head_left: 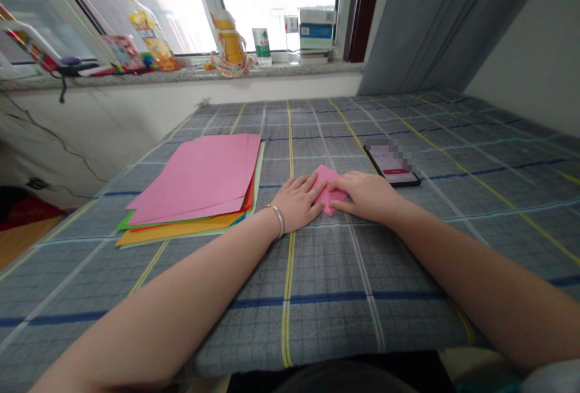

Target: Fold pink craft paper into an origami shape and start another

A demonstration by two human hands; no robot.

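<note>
- Centrally in the head view, a small folded piece of bright pink paper [327,195] lies flat on the grey plaid cloth [317,266], between both hands.
- The left hand [295,203] lies palm down, fingers slightly spread, their tips on the paper's left side.
- The right hand [372,197] curves, thumb and fingertips on the right side; whether it pinches an edge, I cannot tell.
- Probably featherlight, stiffer where layered, easily creased or torn; edges and corners look the best hold.
- One corner points away from the person, another toward them; hidden parts leave its long axis uncertain.
</note>
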